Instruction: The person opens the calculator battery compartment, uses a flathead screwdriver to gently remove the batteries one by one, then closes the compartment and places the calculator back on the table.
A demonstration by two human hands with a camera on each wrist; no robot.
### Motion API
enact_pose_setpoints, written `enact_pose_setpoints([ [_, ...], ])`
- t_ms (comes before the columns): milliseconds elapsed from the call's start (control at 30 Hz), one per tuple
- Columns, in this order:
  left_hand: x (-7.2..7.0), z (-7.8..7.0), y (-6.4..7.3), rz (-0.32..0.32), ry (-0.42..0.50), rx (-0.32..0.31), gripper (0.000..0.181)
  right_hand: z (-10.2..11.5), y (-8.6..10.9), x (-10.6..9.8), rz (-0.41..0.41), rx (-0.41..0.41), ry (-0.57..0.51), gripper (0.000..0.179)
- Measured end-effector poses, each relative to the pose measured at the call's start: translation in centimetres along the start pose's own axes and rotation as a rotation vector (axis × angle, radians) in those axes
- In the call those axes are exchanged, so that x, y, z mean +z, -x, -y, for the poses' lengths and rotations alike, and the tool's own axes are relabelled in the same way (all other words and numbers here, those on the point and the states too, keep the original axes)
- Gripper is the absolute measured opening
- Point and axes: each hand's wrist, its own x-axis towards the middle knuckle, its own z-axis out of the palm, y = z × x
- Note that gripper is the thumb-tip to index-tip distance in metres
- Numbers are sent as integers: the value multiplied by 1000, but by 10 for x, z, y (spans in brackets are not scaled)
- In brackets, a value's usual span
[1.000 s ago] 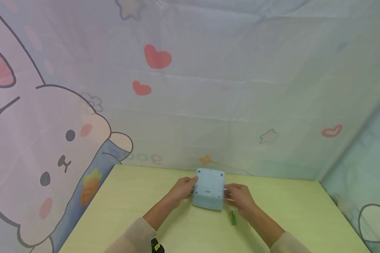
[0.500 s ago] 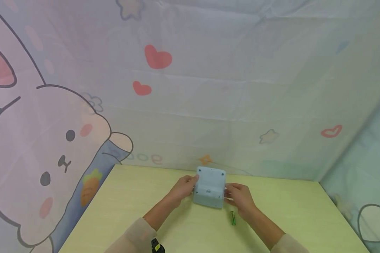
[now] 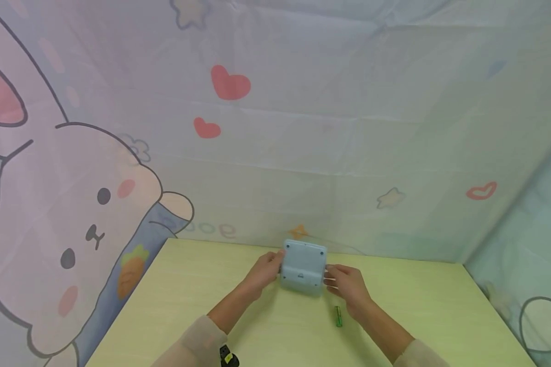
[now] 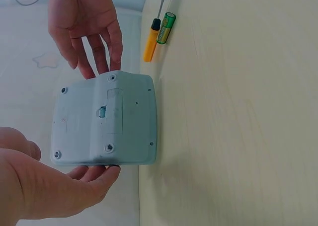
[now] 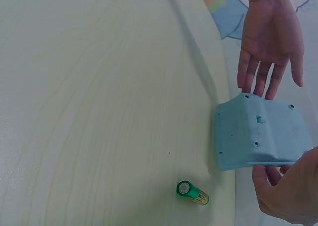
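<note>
A pale blue calculator [image 3: 304, 267] is turned with its back toward the head view. Screws and a battery cover [image 4: 115, 112] show on that back; its front is hidden. My left hand [image 3: 263, 272] touches its left side, with straight fingers along the edge in the right wrist view. On the opposite side, my right hand [image 3: 350, 285] touches the edge with extended fingers [image 4: 98, 52]. The calculator sits tilted between the two hands; whether its lower edge meets the table I cannot tell. A green battery [image 3: 338, 316] lies beside the right hand.
An orange-handled screwdriver [image 4: 151, 39] lies next to the battery in the left wrist view. The pale wooden table [image 3: 202, 275] ends at a printed cloth backdrop [image 3: 330, 127]. A small black and yellow object [image 3: 228, 357] shows beside the left sleeve.
The calculator has tipped between my hands, so its back looks shorter in the head view and its near edge sits higher. Both hands keep nearly the same place; the battery has not moved.
</note>
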Motion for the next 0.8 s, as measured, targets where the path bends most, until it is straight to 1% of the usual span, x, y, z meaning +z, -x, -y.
enact_pose_setpoints([
  [233,1,-1,0,-11,23,33,58,-1,0,1,-16,-28,-6,37],
  [400,1,0,1,-12,39,60,55,-2,-2,1,-16,-21,-11,37],
  [667,2,-1,3,-16,28,71,52,-3,-2,0,-14,-14,-34,34],
  [800,2,0,2,-13,11,70,54,-6,-3,-1,-19,-12,-47,34],
])
